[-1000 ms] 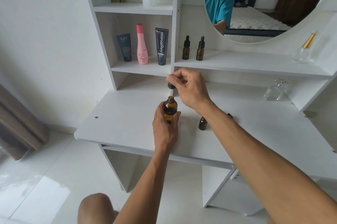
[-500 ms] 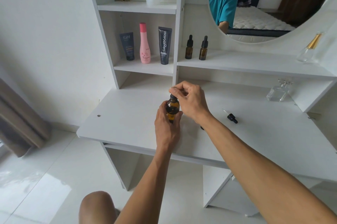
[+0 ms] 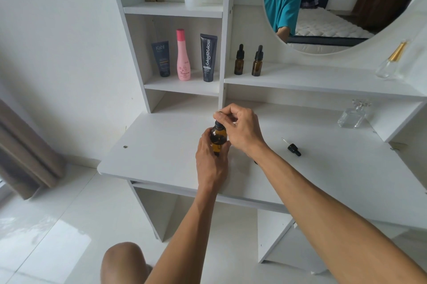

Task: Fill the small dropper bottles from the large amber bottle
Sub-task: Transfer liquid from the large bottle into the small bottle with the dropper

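on a white dressing table (image 3: pixel 161 159), seen from above through a head-worn camera, two bare hands meet over one bottle. the left hand (image 3: pixel 211 163) is closed around the body of a large round amber glass bottle (image 3: pixel 217 139), holding it upright just above or on the tabletop; which of the two cannot be told. the right hand (image 3: pixel 242 130) is directly over it, thumb and fingertips pinched on the black rubber dropper cap (image 3: pixel 218 123) at the bottle's neck. the bottle's long axis runs straight up and down, and the cap sits in line with it, so the right hand works down that axis from above while the left steadies from below. whether the cap is being seated or drawn out cannot be judged from this view.

to the right, well apart from the hands, a small black dropper with a glass stem (image 3: pixel 292 147) lies on its side on the tabletop. its small bottle is likely hidden under the right wrist. on the shelf behind stand two small amber dropper bottles with black caps (image 3: pixel 248 60), upright and capped, nearer the right hand than the left.
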Demonstrator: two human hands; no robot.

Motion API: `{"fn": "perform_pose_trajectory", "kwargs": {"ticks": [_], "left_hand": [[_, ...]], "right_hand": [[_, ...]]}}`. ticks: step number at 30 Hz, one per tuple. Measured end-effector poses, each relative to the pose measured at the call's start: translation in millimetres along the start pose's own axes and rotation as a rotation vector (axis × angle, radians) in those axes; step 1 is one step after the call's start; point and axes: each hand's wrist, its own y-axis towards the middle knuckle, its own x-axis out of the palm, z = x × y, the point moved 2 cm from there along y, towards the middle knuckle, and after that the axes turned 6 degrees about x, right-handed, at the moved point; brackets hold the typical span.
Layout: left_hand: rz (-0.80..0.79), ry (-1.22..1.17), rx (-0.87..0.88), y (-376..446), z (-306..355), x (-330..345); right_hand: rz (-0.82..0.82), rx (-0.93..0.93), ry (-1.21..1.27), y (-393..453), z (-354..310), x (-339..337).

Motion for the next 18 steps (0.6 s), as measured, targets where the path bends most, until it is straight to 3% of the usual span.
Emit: {"fn": "perform_pose_trajectory", "kwargs": {"ticks": [18], "left_hand": [[0.016, 0.015, 0.017, 1.3, -3.5, 1.6]], "right_hand": [[0.084, -0.028, 0.378, 7.9, -47.0, -46.4]]}}
